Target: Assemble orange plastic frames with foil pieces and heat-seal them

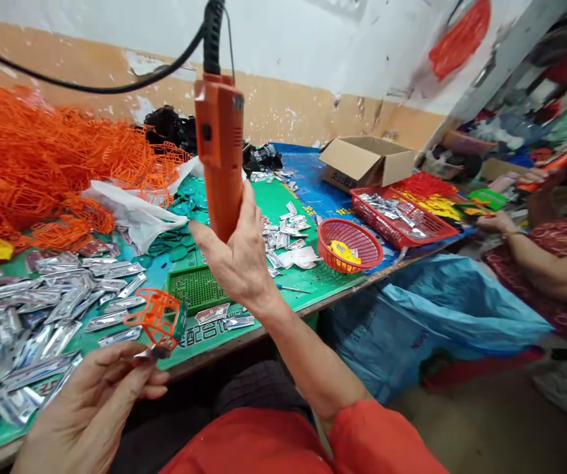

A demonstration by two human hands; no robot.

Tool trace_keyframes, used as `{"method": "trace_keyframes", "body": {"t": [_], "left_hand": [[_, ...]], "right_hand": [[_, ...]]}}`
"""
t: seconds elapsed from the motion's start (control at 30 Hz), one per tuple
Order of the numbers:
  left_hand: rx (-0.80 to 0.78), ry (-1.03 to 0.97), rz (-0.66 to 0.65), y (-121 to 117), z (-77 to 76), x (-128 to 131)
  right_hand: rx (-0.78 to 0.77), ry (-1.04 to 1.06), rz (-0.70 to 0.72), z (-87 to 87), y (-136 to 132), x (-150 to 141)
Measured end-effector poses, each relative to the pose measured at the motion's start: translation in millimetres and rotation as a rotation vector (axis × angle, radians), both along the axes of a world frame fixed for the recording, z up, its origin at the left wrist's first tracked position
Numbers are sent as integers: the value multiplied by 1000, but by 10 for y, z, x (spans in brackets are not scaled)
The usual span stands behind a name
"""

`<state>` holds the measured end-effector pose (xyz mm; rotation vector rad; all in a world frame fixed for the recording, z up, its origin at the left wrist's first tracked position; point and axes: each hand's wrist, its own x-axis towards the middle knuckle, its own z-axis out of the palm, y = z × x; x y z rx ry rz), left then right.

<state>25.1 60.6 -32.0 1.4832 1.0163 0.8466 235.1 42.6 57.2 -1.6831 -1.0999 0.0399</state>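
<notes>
My right hand (pixel 242 263) is wrapped round the lower body of an orange electric screwdriver (pixel 220 145), held upright; its tip is hidden behind the hand. At lower left, my left hand (pixel 110 388) pinches a small assembly by a shiny metal piece. That assembly has an orange plastic frame (pixel 158 316) and a dark green part at its right side. Left of it lies a heap of flat silver metal pieces (pixel 61 296). A green plastic basket (pixel 172 289) sits just behind the held frame, with two silver pieces in front of it.
Orange plastic frames (pixel 56 164) are piled at back left beside a white bag (pixel 138 214). To the right are a round red basket (pixel 350 230), a rectangular red basket (pixel 396 234) and a cardboard box (pixel 362 161). A blue bag (pixel 441 309) hangs below; a co-worker's arm (pixel 535 260) shows at right.
</notes>
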Motion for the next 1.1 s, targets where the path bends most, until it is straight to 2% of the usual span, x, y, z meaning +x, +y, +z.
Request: {"method": "trace_keyframes", "body": {"t": [0.07,0.1,0.13,0.2,0.27,0.3,0.4,0.47,0.57,0.67,0.73,0.8,0.87,0.93,1.0,1.03,1.1], "left_hand": [[135,83,41,-25,40,-1],[220,112,69,-43,70,-1],[302,130,79,-61,101,3],[465,136,63,-89,144,19],[512,139,28,-90,146,43],[488,156,18,-80,133,54],[452,137,7,-49,84,72],[393,124,6,-49,85,73],[211,71,-61,-83,180,75],[40,-45,-152,-118,311,87],[-1,-86,-108,-119,348,91],[-18,-92,-2,-103,327,71],[-67,-100,97,-83,268,15],[-179,-178,153,-71,210,-69],[-336,-329,164,-73,186,-162],[-410,-409,167,-78,190,-205],[-516,-526,176,-91,219,-274]], "right_hand": [[67,9,-51,-43,-98,-77],[62,47,-20,-67,-157,-120],[27,102,45,-97,-215,-158],[-125,344,291,-182,-298,-202],[-316,621,570,-295,-314,-214],[-366,687,644,-352,-299,-216],[-428,745,735,-479,-228,-245],[-430,704,726,-531,-194,-287],[-422,525,663,-641,-171,-369],[-414,316,577,-871,-168,-470],[-371,184,605,-1048,-184,-553],[-325,90,707,-1152,-216,-637],[-352,80,820,-1122,-232,-692],[-440,142,926,-966,-177,-684],[-507,156,991,-759,-13,-604],[-515,86,972,-666,108,-547],[-539,-196,764,-540,389,-440]]}}
